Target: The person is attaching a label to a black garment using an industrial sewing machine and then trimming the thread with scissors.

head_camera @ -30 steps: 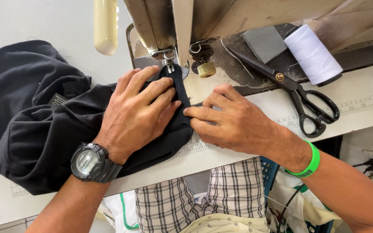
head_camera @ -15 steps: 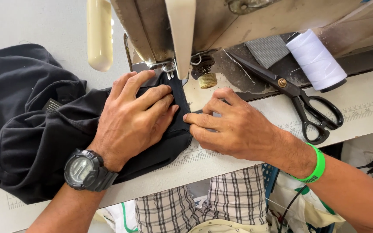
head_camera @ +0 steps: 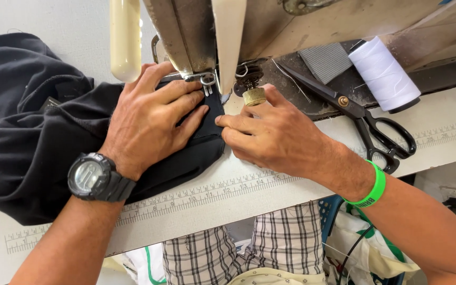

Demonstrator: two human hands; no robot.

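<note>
While the black fabric point(head_camera: 38, 153) lies bunched to the left of the sewing machine's presser foot point(head_camera: 206, 80), its folded edge runs straight under that foot. In the head view, the left hand point(head_camera: 149, 119) lies flat on the cloth just left of the foot, fingers spread and pressing down. The right hand point(head_camera: 275, 137), just right of the foot, has its fingers drawn together, pinching the fabric's edge between thumb and forefinger.

Both sets of fingertips sit very near the foot, so a slip or a sudden feed could, I judge, bring one under the needle; uneven pressure might also let the fold skew. The black scissors point(head_camera: 365, 119) and white thread spool point(head_camera: 383, 74) lie well right of the foot.

The needle itself is hidden behind the machine head, and the stitch line cannot be made out against the dark cloth.
</note>
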